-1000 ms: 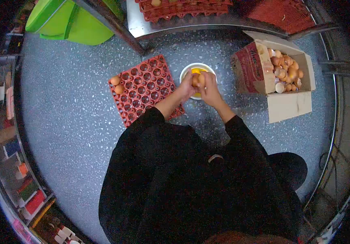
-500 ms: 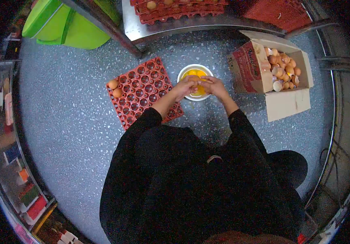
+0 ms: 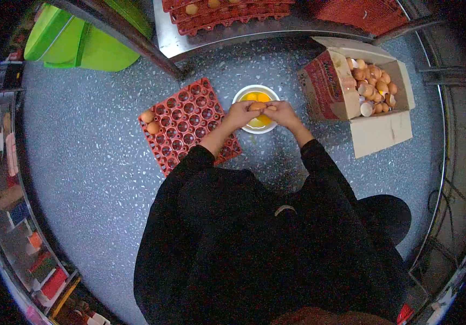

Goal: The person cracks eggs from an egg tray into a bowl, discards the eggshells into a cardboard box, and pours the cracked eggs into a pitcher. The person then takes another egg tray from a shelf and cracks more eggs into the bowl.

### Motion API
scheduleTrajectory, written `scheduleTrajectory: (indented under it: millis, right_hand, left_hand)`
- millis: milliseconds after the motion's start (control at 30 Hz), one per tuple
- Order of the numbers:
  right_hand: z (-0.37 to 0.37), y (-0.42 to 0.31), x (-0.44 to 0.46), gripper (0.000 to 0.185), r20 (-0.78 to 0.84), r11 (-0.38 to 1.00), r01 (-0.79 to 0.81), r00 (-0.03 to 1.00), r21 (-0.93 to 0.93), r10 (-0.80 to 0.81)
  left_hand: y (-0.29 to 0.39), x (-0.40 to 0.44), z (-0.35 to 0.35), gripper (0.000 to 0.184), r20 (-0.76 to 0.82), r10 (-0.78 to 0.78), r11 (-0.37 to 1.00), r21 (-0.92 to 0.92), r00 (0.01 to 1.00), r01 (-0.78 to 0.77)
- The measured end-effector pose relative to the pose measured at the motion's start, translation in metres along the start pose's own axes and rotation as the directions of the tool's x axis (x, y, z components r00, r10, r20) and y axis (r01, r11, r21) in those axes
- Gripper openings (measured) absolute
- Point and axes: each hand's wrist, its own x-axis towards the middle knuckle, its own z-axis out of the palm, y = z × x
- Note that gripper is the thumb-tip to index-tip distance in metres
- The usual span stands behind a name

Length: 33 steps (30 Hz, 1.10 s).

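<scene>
Over a white bowl (image 3: 238,97) on the floor, both my hands meet with closed fingers. My left hand (image 3: 238,115) grips a brown eggshell (image 3: 256,106). Close beside it, my right hand (image 3: 284,114) holds what looks like the other part of the shell, mostly covered by the fingers. Yellow yolks (image 3: 260,97) and clear egg white lie in the bowl below. A red egg tray (image 3: 178,114) rests to the left, partly under my left forearm, with two whole brown eggs (image 3: 147,116) at its left edge.
An open cardboard box (image 3: 325,89) full of broken eggshells (image 3: 375,86) stands at the right. Behind are a metal table (image 3: 176,38) with stacked egg trays (image 3: 233,19) and a green bin (image 3: 92,49). Shelves (image 3: 32,244) line the left side.
The fingers have shifted apart slightly, and the brown shell between them now shows more clearly. The whole view has moved a little; the two eggs in the tray stay put.
</scene>
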Motion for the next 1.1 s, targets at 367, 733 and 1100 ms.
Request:
scheduleTrajectory:
  millis: [367, 733, 1100]
  right_hand:
    - [0.005, -0.003, -0.002, 0.043, -0.078, 0.96, -0.001, 0.997, -0.28, -0.021]
    - [0.001, -0.02, -0.027, 0.027, -0.102, 0.583, 0.229, 0.872, -0.779, -0.48]
    - [-0.115, -0.111, -0.069, 0.034, -0.473, 0.9, 0.076, 0.829, -0.43, -0.296]
  left_hand:
    - [-0.005, 0.002, -0.003, 0.044, -0.072, 0.0, 0.952, 0.304, 0.997, 0.022]
    - [0.001, -0.003, 0.001, 0.048, 0.172, 0.459, 0.618, 0.643, 0.872, -0.452]
    - [0.156, 0.043, 0.022, 0.046, 0.137, 0.736, 0.51, 0.53, 0.663, -0.677]
